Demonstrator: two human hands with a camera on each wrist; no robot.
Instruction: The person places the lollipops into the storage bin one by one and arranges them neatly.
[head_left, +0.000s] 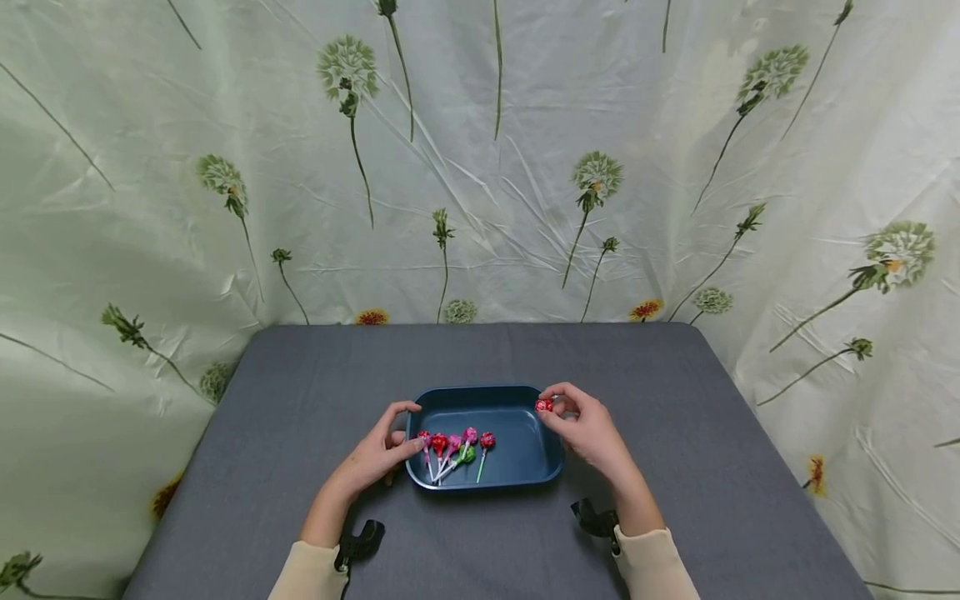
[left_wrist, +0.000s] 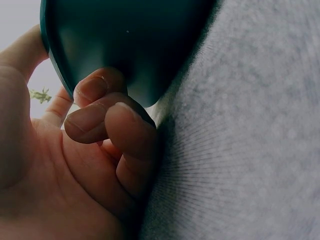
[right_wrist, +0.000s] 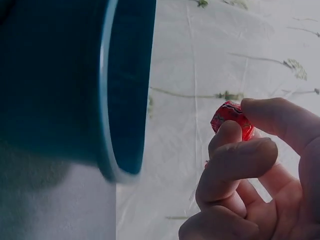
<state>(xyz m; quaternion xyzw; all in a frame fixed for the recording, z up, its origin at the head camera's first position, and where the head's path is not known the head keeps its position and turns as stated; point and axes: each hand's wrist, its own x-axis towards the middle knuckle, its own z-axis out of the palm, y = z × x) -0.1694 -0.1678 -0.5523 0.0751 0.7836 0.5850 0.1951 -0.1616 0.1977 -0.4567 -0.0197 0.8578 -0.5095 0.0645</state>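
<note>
A dark blue rectangular tray [head_left: 517,479] sits on the table in front of me. My left hand [head_left: 377,447] grips its left end, thumb over the rim and curled fingers against the outer wall [left_wrist: 130,45]. In the tray's left half lie several wrapped lollipops [head_left: 439,443], pink, red and green, with white sticks. Slightly apart is a red one [head_left: 487,440] with a green stick. Above the tray's right rim, my right hand [head_left: 588,427] pinches a red-wrapped lollipop [right_wrist: 231,119] between thumb and fingertips; its stick is hidden.
A grey cloth covers the table [head_left: 315,375]. Behind it and along the sides hangs a pale curtain [head_left: 480,167] printed with dandelions. Black straps with small mounts [head_left: 596,518] circle both wrists, below beige sleeves [head_left: 656,567].
</note>
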